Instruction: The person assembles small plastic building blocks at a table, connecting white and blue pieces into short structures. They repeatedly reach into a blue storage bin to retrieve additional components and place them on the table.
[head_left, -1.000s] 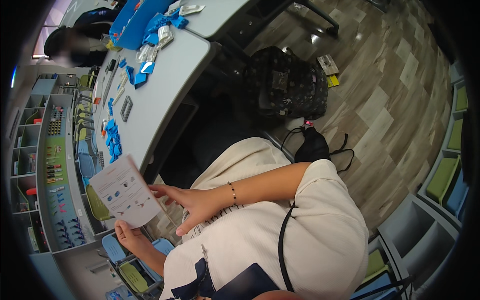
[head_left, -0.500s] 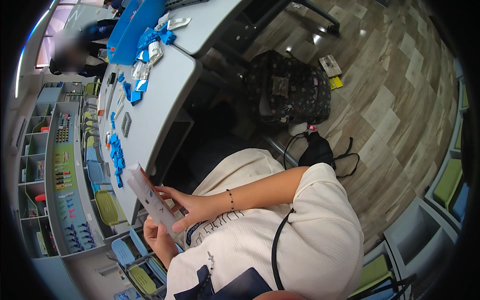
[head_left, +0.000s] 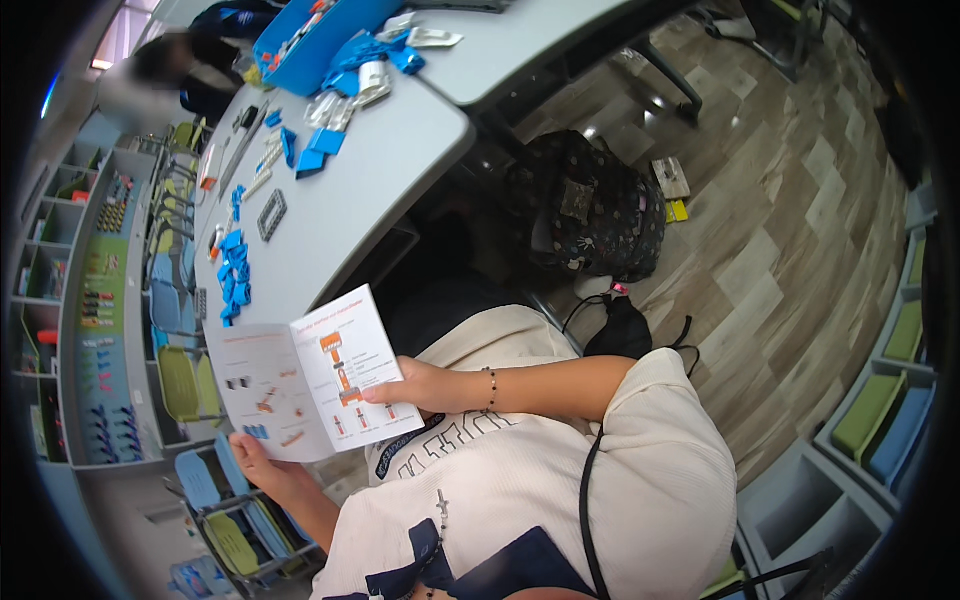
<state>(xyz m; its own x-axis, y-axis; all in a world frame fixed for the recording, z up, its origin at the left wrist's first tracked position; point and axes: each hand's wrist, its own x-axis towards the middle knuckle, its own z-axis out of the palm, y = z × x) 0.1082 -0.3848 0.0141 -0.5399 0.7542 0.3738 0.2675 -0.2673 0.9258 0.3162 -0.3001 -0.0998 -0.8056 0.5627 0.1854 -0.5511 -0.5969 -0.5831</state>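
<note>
An instruction booklet [head_left: 325, 437] lies open in front of my body, its pages showing orange and blue drawings. My left hand [head_left: 268, 468] grips the lower edge of its left page, the thumb on top. My right hand [head_left: 415, 387], with a beaded bracelet on the wrist, pinches the right page at its outer edge. The fingers behind the pages are hidden. On the table [head_left: 350, 205] beyond the booklet are blue plastic pieces [head_left: 234, 268], a grey rectangular frame [head_left: 271, 214] and small clear packets [head_left: 330, 110].
A blue bin [head_left: 300, 55] of parts stands at the table's far side, near another person. Under and beside the table are a dark patterned backpack [head_left: 590, 200] and a black bag [head_left: 618, 328] on the floor. Chairs [head_left: 180, 385] and shelves [head_left: 100, 330] line the left.
The booklet, seen nearly edge-on before, now lies spread with both pages facing me. My hands have moved apart along it, the left toward the left. My view has shifted.
</note>
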